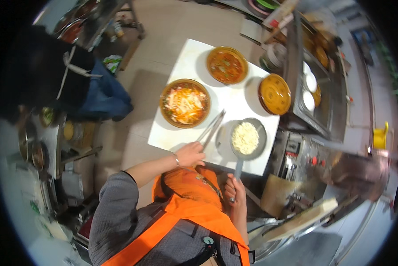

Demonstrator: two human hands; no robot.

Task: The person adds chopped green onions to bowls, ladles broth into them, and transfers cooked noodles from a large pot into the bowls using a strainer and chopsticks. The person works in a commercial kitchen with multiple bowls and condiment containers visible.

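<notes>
My left hand (190, 154) is closed around the near end of slender metal tongs (213, 129), whose far end points across the white tabletop (172, 138). My right hand (234, 189) grips the handle of a grey frying pan (262, 138). Pale cut strips or short noodles (245, 138) fill the pan, over the table's right part. Left of it, a brown bowl (162, 109) holds red-orange broth topped with pale pieces. A second brown bowl (244, 73) of reddish soup stands at the back. Stacked brown bowls (274, 94) near the right edge look empty.
Another person in a dark apron (69, 76) and blue trousers stands at the left, beside shelving with bowls. A metal shelf unit (295, 83) holding white dishes (309, 82) adjoins the table on the right. Below it are cooking equipment and a round wooden lid or board (305, 219).
</notes>
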